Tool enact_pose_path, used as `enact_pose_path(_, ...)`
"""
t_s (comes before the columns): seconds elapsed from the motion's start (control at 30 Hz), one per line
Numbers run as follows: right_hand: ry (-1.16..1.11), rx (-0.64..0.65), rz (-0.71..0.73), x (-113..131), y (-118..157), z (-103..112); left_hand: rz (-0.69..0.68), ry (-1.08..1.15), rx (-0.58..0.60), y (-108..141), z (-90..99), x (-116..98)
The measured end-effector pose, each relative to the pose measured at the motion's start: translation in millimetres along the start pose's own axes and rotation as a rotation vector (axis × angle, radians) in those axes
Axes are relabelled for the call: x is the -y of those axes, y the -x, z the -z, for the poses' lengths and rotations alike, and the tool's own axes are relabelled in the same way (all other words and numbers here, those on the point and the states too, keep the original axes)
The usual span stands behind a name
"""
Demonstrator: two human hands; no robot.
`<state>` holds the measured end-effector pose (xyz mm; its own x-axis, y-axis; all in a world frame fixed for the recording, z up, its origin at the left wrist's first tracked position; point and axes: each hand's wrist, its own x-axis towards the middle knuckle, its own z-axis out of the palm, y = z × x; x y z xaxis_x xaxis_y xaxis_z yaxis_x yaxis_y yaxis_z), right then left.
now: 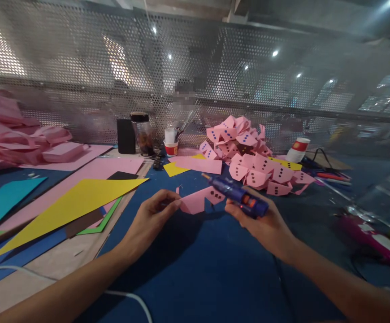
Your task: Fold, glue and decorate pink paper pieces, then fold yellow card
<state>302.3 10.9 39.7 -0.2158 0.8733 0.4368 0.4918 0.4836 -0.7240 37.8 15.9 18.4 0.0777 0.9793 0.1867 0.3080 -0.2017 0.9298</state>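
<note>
Between thumb and fingers, my left hand pinches the left end of a folded pink paper cutout with dark squares on its right part. My right hand is wrapped round a blue hot glue gun, whose tip points up and left. The glue gun's nozzle is above the paper cutout and overlaps it in view; whether they touch I cannot tell. Just beyond the glue gun lie several similar pink paper pieces with dark squares. Behind them rises a heap of pink pieces with blue squares.
Coloured sheets, including a yellow sheet and a turquoise sheet, lie at left beside pink paper shapes. A lidded drink bottle and a paper cup stand at the back. A white cable crosses the blue tabletop.
</note>
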Motion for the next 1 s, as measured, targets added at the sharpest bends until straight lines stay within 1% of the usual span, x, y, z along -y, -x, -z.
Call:
enact_pose_path(0.07, 0.028, 0.106, 0.107, 3.4, 5.0, -3.0, 0.025, -0.008, -0.018, -1.8, 2.4, -2.8)
enact_pose_path(0.13, 0.052, 0.184, 0.196, 4.5, 9.0, -5.6, 0.045, -0.011, -0.033, -3.0, 3.8, -5.7)
enact_pose_path(0.23, 0.092, 0.254, 0.25, 2.6, 12.9, -7.9, 0.032, -0.019, -0.034, -3.7, 4.8, -7.2)
enact_pose_path(0.3, 0.104, 0.285, 0.24, 1.0, 14.2, -8.4, 0.019, -0.034, -0.033, -3.8, 5.4, -5.4)
enact_pose_path(0.5, 0.131, 0.356, 0.134, 2.0, 13.1, -8.1, 0.013, -0.058, -0.035, -5.2, 6.9, 5.1)
enact_pose_path(1.0, 0.151, 0.379, 0.12, 3.0, 12.1, -7.4, 0.011, -0.043, -0.022, -4.2, 5.2, 2.1)
